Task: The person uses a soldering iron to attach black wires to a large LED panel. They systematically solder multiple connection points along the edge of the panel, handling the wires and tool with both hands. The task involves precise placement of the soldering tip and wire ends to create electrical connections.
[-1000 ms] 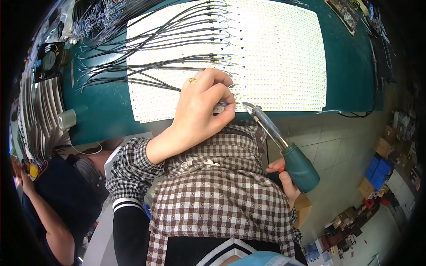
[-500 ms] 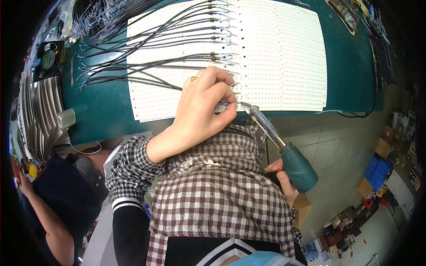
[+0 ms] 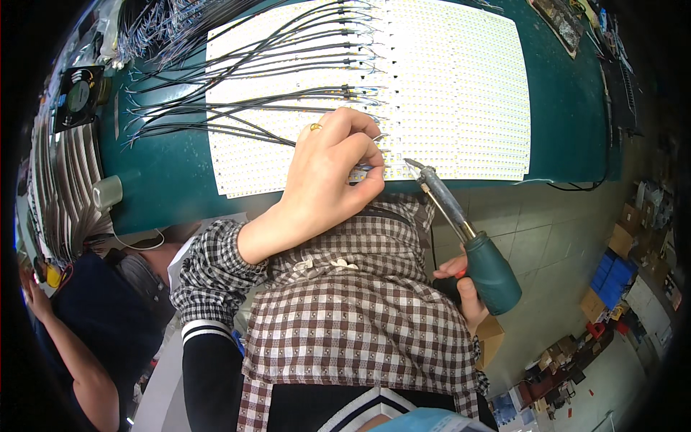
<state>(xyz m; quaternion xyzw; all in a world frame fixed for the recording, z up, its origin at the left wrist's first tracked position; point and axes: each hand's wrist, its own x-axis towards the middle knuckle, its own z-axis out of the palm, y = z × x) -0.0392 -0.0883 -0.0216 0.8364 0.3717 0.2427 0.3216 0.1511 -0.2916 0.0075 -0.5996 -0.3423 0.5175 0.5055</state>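
Observation:
My left hand (image 3: pixel 324 165) rests over the near edge of a white circuit-board panel (image 3: pixel 461 93) dotted with rows of small yellow components. Its thumb and fingers are pinched on the thin wires of a black cable (image 3: pixel 270 137); the wire ends are mostly hidden under the fingers. In my right hand (image 3: pixel 464 291) is a soldering iron (image 3: pixel 493 277) with a green handle and a metal barrel. The iron's tip hovers over the panel, just right of my left fingertips and apart from them. More black cables (image 3: pixel 288 65) lie across the panel's left half, their stripped ends along its middle.
The panel lies on a green tabletop (image 3: pixel 155 180). A bundle of loose wires (image 3: pixel 165 32), a black fan (image 3: pixel 79 97) and a stack of boards (image 3: pixel 68 187) sit at the left. Another person's arm (image 3: pixel 79 360) shows at lower left. Boxes (image 3: pixel 612 277) stand on the floor at right.
The soldering iron has shifted right and its tip has moved away from my left fingertips. My left hand has stayed in place.

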